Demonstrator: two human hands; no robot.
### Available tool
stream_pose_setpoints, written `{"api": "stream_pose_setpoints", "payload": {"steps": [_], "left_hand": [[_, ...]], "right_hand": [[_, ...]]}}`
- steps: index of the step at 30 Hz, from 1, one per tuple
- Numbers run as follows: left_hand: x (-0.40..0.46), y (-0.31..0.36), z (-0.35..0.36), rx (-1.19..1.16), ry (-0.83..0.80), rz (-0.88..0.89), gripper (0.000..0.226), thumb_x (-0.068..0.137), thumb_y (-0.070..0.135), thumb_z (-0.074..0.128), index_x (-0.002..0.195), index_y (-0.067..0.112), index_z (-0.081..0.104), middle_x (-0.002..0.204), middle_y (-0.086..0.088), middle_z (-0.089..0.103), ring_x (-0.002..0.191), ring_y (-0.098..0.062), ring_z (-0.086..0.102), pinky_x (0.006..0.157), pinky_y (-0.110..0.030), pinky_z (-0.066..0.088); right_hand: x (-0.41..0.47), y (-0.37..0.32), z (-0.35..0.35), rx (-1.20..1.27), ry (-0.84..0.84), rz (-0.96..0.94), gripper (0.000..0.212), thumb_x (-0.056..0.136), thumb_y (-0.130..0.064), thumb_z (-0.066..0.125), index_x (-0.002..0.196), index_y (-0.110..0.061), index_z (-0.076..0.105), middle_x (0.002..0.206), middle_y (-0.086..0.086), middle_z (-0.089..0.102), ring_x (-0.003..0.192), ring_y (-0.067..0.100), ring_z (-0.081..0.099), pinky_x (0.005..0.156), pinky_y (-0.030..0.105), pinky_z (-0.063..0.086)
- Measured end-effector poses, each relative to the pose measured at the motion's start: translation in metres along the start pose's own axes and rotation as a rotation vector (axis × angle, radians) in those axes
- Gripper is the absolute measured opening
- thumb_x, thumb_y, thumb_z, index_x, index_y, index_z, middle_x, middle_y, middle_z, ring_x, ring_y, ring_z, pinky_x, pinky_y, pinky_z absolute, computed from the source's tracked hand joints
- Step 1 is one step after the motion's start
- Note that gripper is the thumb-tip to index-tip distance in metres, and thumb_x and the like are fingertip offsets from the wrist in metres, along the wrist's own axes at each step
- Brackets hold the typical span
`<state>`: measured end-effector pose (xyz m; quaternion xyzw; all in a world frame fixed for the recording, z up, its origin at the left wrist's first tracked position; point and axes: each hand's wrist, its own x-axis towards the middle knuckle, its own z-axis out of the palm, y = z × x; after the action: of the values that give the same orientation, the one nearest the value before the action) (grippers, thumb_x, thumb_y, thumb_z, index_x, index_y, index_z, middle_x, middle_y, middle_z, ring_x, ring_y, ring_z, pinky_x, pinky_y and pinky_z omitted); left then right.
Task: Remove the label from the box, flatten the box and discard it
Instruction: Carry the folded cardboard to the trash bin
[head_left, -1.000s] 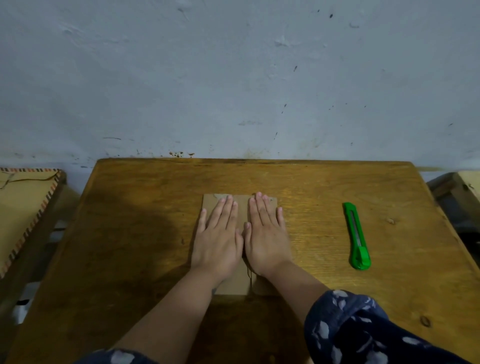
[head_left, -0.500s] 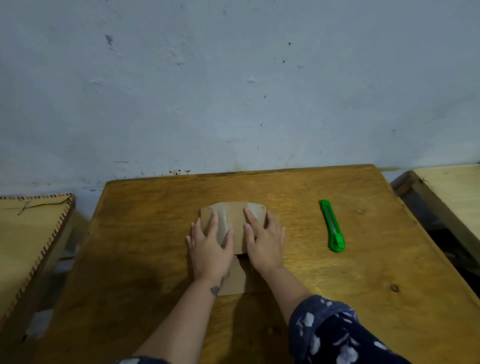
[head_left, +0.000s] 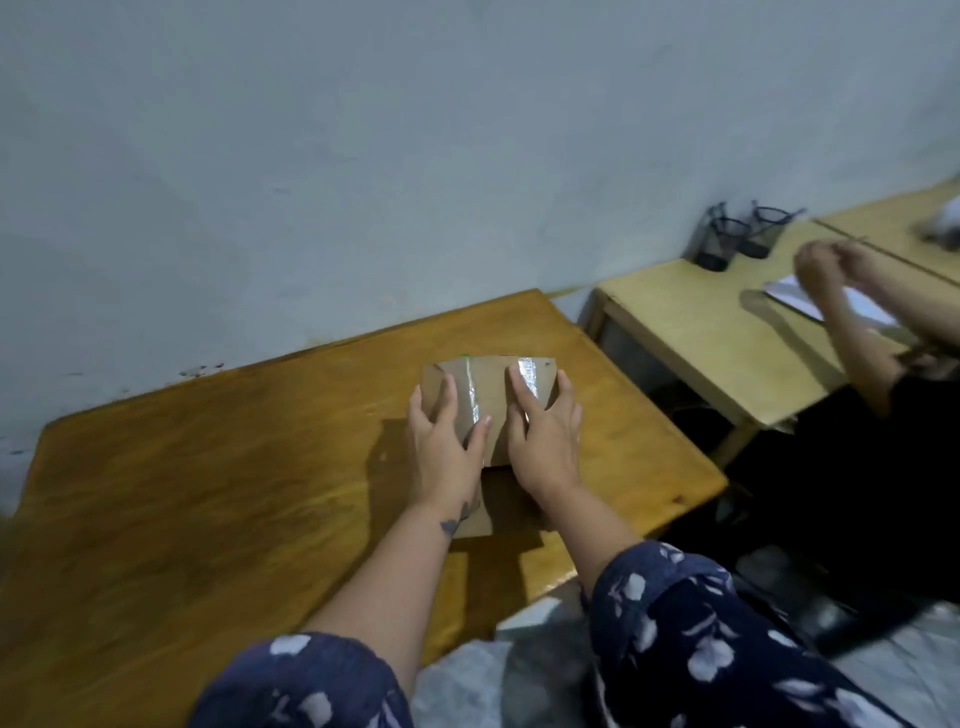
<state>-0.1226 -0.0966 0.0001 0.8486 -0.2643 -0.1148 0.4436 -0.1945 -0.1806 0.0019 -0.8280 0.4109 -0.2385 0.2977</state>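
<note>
Left hand (head_left: 444, 449) and right hand (head_left: 545, 447) both grip the box (head_left: 485, 397), fingers spread over its top face, thumbs curled at the near edge. The box (flattened, shiny tape strips on it) is tilted up off the table (head_left: 208, 493); a lower flap looks to hang toward the wood, hard to tell under the wrists. It sits near the table's right edge, with wide bare wood to the left and a gap, then a second table (head_left: 691, 332), to the right. Half a second ago the box lay pressed nearly flat mid-table, green cutter beside it; now only a green speck shows behind the box's top edge.
</note>
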Motion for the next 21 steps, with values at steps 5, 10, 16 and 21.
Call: {"api": "stream_pose_setpoints", "payload": {"steps": [5,10,16,21], "left_hand": [[-0.053,0.065,0.093,-0.044,-0.118,0.062,0.066,0.094,0.039,0.054,0.151,0.030,0.022,0.159,-0.006,0.001,0.145,-0.019,0.012,0.102,-0.017,0.013],[-0.121,0.110,0.198,-0.019,-0.175,0.043,0.067,0.093,0.044,0.053,0.151,0.032,0.021,0.159,-0.004,0.003,0.145,-0.022,0.012,0.114,-0.031,0.019],[-0.192,0.088,0.293,0.114,-0.323,-0.071,0.070,0.087,0.059,0.049,0.148,0.035,0.024,0.155,-0.004,0.016,0.143,-0.028,0.019,0.114,-0.046,0.028],[-0.250,0.022,0.348,0.190,-0.569,-0.291,0.068,0.091,0.050,0.052,0.149,0.029,0.025,0.156,-0.006,0.015,0.140,-0.028,0.026,0.107,-0.034,0.031]], "right_hand": [[-0.014,0.095,-0.088,-0.072,0.070,0.091,0.046,0.096,-0.030,0.041,0.138,-0.048,0.037,0.156,0.011,0.011,0.133,0.034,0.023,0.113,0.046,0.023],[-0.042,0.201,-0.167,-0.091,0.038,0.162,0.045,0.096,-0.032,0.040,0.138,-0.050,0.036,0.157,0.009,0.011,0.136,0.031,0.020,0.111,0.045,0.026],[-0.099,0.311,-0.195,-0.143,-0.143,0.311,0.045,0.097,-0.038,0.035,0.138,-0.055,0.029,0.158,0.007,0.011,0.137,0.034,0.021,0.112,0.045,0.024],[-0.162,0.401,-0.155,-0.152,-0.420,0.536,0.044,0.098,-0.042,0.032,0.141,-0.052,0.027,0.158,0.014,0.015,0.137,0.040,0.025,0.112,0.042,0.024]]}}
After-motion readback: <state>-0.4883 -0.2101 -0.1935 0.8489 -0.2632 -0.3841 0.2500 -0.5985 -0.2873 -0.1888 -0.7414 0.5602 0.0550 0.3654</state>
